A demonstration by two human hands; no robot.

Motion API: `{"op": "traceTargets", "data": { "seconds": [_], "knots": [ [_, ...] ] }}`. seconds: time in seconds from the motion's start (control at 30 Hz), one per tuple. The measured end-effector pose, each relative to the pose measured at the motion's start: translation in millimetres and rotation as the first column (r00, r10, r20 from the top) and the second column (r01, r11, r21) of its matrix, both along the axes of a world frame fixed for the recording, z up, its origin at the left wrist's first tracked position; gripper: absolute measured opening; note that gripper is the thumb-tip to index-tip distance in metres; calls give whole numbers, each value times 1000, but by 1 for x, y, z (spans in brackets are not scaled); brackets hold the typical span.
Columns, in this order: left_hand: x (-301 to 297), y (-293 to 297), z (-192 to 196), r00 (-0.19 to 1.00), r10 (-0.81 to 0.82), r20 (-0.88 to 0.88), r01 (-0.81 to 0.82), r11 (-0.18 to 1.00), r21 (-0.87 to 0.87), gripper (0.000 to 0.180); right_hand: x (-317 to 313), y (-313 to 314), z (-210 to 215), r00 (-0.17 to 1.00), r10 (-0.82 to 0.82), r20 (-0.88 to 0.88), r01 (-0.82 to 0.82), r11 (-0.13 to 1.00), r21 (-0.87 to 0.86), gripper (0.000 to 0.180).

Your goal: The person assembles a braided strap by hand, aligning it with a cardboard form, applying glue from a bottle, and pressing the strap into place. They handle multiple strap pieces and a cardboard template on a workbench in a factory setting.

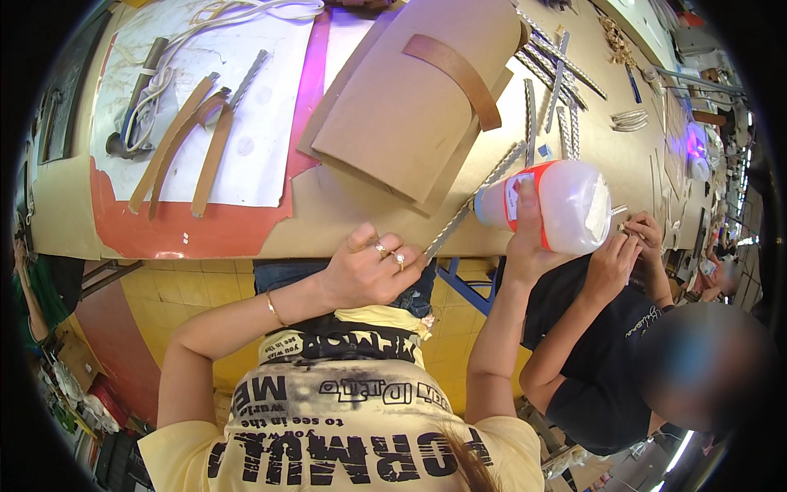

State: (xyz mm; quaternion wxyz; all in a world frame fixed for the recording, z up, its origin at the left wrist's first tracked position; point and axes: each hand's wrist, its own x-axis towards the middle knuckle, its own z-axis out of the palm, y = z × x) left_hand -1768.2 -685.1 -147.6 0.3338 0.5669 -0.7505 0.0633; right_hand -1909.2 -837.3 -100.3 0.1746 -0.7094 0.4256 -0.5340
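Observation:
My left hand [370,271], with rings on its fingers, is closed on the near end of a narrow grey strap [451,228] with a braided-looking edge. The strap slants away to the far right, over the table's front edge. Wrapped round a translucent plastic bottle [579,207] with a red and white label is my right hand [529,238]. The bottle lies tilted on its side, base to the right, its blue-tinted end close to the strap. Whether that end touches the strap, I cannot tell.
A large brown board stack [393,107] carries a curved brown leather strip [455,70]. More braided strips [561,66] lie at the far right. On white paper [254,148] at left are brown straps [215,156], a corded tool [139,107]. A co-worker's hands [619,258] work close at right.

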Motion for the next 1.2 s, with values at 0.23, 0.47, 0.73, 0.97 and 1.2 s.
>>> {"op": "traceTargets", "data": {
  "seconds": [0.23, 0.47, 0.73, 0.97, 1.2],
  "knots": [
    [0, 0, 0, 1000, 10, -9, -10, 1000, 9, 15, -6, 17, -1, 997, 77, -18, -76, 996, 50, 51],
    [-1, 0, 0, 1000, 26, -13, -26, 1000, -8, 15, -7, 34, 1, 983, 178, -30, -175, 980, 91, 46],
    [0, 2, -2, 998, 43, -38, -43, 999, 13, 16, -11, 53, -5, 972, 232, -44, -226, 968, 108, 47],
    [0, 2, -2, 995, 64, -77, -64, 998, 4, 13, -10, 64, -2, 956, 293, 20, -292, 942, 166, 43],
    [2, 1, -4, 992, 80, -101, -81, 997, -10, 10, -8, 70, -2, 961, 258, 100, -276, 922, 273, 38]
  ]
}}
